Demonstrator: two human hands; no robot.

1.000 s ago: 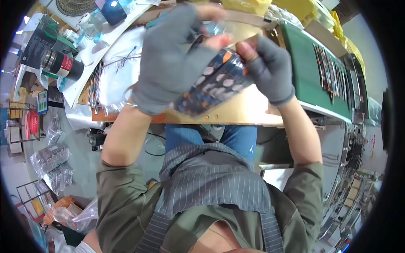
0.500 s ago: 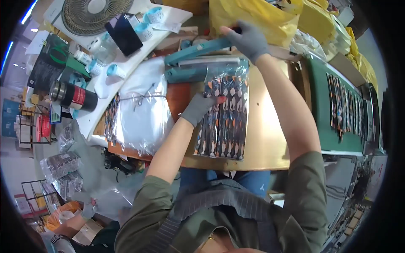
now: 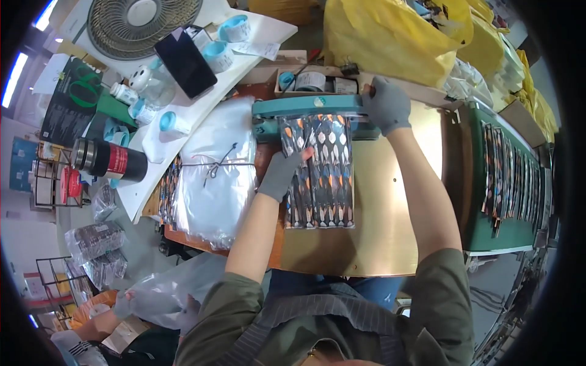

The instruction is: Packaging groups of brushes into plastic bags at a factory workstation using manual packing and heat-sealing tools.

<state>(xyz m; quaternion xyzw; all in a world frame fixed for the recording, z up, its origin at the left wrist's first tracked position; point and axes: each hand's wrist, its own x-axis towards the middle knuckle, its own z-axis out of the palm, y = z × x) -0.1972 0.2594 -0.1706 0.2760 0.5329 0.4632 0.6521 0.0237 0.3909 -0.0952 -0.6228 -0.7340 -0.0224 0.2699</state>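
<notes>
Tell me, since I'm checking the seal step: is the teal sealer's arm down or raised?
Down: the right hand presses the teal sealer arm onto the patterned packet.

Both arms reach forward, gloved. The left hand (image 3: 282, 174) lies flat, fingers spread, on the patterned packet (image 3: 320, 174); the right hand (image 3: 386, 107) curls closed above it.
</notes>
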